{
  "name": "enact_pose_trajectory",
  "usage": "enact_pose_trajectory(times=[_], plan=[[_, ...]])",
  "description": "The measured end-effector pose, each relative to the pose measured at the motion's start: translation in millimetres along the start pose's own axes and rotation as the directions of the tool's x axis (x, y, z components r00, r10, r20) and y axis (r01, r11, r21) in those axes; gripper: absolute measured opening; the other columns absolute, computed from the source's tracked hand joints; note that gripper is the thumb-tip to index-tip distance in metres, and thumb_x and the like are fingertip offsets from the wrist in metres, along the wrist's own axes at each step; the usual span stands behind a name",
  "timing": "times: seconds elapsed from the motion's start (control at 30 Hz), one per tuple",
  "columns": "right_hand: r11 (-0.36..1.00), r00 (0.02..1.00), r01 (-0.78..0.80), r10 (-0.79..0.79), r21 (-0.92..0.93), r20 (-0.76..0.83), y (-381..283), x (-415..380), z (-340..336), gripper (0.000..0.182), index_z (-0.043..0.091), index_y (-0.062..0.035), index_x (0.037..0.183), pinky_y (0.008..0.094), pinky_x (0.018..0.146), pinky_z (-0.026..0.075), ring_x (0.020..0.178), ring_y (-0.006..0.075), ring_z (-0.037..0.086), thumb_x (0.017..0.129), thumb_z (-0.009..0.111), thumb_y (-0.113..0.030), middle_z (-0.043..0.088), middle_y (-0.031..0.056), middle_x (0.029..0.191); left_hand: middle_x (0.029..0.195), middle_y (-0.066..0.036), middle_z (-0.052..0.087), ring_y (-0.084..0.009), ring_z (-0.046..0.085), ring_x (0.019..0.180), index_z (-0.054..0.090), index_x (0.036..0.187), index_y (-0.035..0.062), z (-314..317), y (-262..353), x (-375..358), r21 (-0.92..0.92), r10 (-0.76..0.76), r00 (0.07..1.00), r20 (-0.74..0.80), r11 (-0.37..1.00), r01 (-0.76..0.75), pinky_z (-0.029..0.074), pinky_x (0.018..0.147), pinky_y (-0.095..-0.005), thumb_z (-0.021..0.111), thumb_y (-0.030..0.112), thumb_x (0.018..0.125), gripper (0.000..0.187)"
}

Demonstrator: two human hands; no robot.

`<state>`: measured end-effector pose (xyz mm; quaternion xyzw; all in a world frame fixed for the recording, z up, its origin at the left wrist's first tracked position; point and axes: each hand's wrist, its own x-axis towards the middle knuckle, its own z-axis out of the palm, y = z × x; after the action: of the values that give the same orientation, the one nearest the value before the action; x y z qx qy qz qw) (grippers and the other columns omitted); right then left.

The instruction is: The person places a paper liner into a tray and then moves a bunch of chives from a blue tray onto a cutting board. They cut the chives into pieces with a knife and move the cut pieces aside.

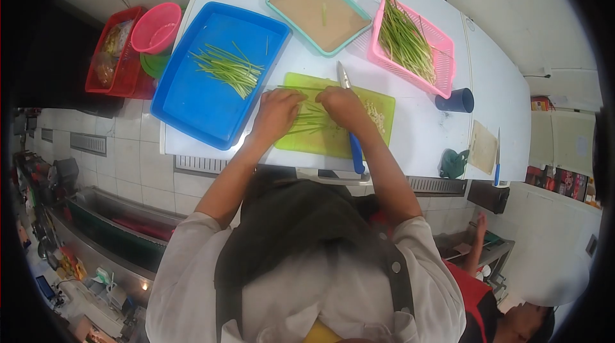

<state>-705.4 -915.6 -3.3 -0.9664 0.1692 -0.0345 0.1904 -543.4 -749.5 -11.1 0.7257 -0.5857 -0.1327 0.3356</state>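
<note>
Both hands are over a green cutting board [307, 141] at the table's front. My left hand [277, 112] is closed on green stalks [309, 118] at the board's left part. My right hand [343, 107] is closed too, at the stalks' other side; what its fingers hold is hidden. A knife with a blue handle [356, 154] lies across the board, passing beneath my right hand and forearm, its blade tip beyond the board's far edge. Small chopped pale pieces [373, 115] lie at the board's right.
Left of the board stands a blue tray [186, 96] with cut stalks. Behind are a teal-rimmed tray [301, 19] and a pink basket [445, 64] of long stalks. At right are a dark blue cup [456, 100], green cloth [453, 163] and second knife [498, 160]. Another person [477, 292] is at lower right.
</note>
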Motion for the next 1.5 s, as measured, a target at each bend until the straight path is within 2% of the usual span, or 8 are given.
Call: enact_pose_trajectory(times=[0.37, 0.47, 0.63, 0.73, 0.93, 1.03, 1.13, 1.5], plan=[[0.997, 0.995, 0.066, -0.069, -0.044, -0.073, -5.0, -16.0, -0.6, 0.017, 0.073, -0.0109, 0.104, 0.0463, 0.084, 0.053, 0.096, 0.0327, 0.067, 0.089, 0.065, -0.011, 0.067, 0.0103, 0.099, 0.129, -0.01, 0.066, -0.0304, 0.058, 0.125, 0.07, 0.125, 0.0096, 1.4, -7.5, -20.5, -0.004, -0.007, 0.999, 0.05, 1.0, 0.007, 0.039, 0.106, -0.0453, 0.073, 0.016, 0.091, 0.035], [0.946, 0.916, -0.3, 0.321, 0.121, -0.241, -25.9, -58.3, -30.5, 0.02, 0.07, -0.0082, 0.109, 0.0505, 0.082, 0.053, 0.095, 0.0366, 0.067, 0.089, 0.07, -0.015, 0.067, 0.0136, 0.102, 0.138, -0.011, 0.062, -0.0302, 0.054, 0.132, 0.064, 0.136, 0.009, -10.2, -4.2, -22.5, -0.016, 0.044, 0.991, 0.129, 0.999, -0.042, 0.036, 0.111, -0.0459, 0.078, 0.024, 0.088, 0.052], [0.699, 0.706, -0.705, 0.708, 0.122, 0.015, -47.9, -137.3, -22.1, 0.054, 0.05, -0.0045, 0.134, 0.0547, 0.085, 0.053, 0.1, 0.0469, 0.065, 0.088, 0.075, -0.017, 0.062, 0.0257, 0.114, 0.144, -0.01, 0.058, -0.0284, 0.05, 0.137, 0.058, 0.144, 0.01, -8.0, -10.3, -27.0, 0.063, 0.083, 0.981, 0.178, 0.993, -0.096, 0.031, 0.113, -0.0462, 0.081, 0.03, 0.084, 0.067], [0.72, 0.736, -0.657, 0.677, 0.226, -0.02, -46.6, -144.6, 4.0, 0.059, 0.042, -0.0037, 0.14, 0.0574, 0.087, 0.052, 0.103, 0.0516, 0.062, 0.089, 0.07, -0.011, 0.06, 0.0303, 0.117, 0.142, -0.008, 0.06, -0.0275, 0.052, 0.134, 0.06, 0.142, 0.0123, -0.2, -13.3, -29.8, 0.066, 0.109, 0.978, 0.18, 0.99, -0.123, 0.031, 0.113, -0.0459, 0.08, 0.031, 0.085, 0.064], [0.749, 0.686, -0.603, 0.663, 0.275, -0.301, -41.7, -154.7, 38.0, 0.051, 0.043, -0.0005, 0.139, 0.0592, 0.083, 0.051, 0.098, 0.0544, 0.062, 0.092, 0.062, -0.005, 0.061, 0.0332, 0.111, 0.133, -0.005, 0.066, -0.0256, 0.057, 0.127, 0.066, 0.135, 0.0146, 14.0, -21.5, -36.5, 0.017, 0.128, 0.985, 0.116, 0.991, -0.131, 0.032, 0.11, -0.0444, 0.08, 0.03, 0.087, 0.053], [0.566, 0.628, -0.676, 0.778, 0.472, -0.034, -71.5, -150.3, 12.4, 0.047, 0.043, 0.0017, 0.138, 0.0594, 0.08, 0.051, 0.091, 0.0542, 0.063, 0.096, 0.059, -0.007, 0.065, 0.034, 0.102, 0.131, -0.005, 0.068, -0.0254, 0.058, 0.125, 0.068, 0.132, 0.0141, 15.0, -23.3, -39.6, -0.022, 0.11, 0.991, 0.07, 0.994, -0.109, 0.035, 0.109, -0.0436, 0.08, 0.027, 0.087, 0.049], [0.745, 0.794, -0.524, 0.603, 0.413, -0.081, -102.2, -150.7, 18.6, 0.04, 0.044, 0.0025, 0.136, 0.0601, 0.078, 0.05, 0.086, 0.0543, 0.064, 0.1, 0.056, -0.011, 0.067, 0.034, 0.095, 0.13, -0.005, 0.068, -0.0256, 0.06, 0.123, 0.07, 0.127, 0.0129, 16.0, -28.6, -43.4, -0.054, 0.121, 0.992, 0.043, 0.991, -0.119, 0.037, 0.107, -0.043, 0.08, 0.024, 0.086, 0.043], [0.681, 0.743, -0.659, 0.655, 0.319, 0.138, -183.3, -124.0, 4.1, 0.038, 0.039, 0.0049, 0.133, 0.0623, 0.07, 0.05, 0.078, 0.0537, 0.065, 0.101, 0.049, -0.012, 0.066, 0.0334, 0.083, 0.124, -0.003, 0.07, -0.0261, 0.061, 0.119, 0.077, 0.112, 0.0111, 17.5, -39.1, -41.9, -0.083, 0.227, 0.974, 0.013, 0.971, -0.225, 0.041, 0.103, -0.0432, 0.078, 0.019, 0.087, 0.025]])
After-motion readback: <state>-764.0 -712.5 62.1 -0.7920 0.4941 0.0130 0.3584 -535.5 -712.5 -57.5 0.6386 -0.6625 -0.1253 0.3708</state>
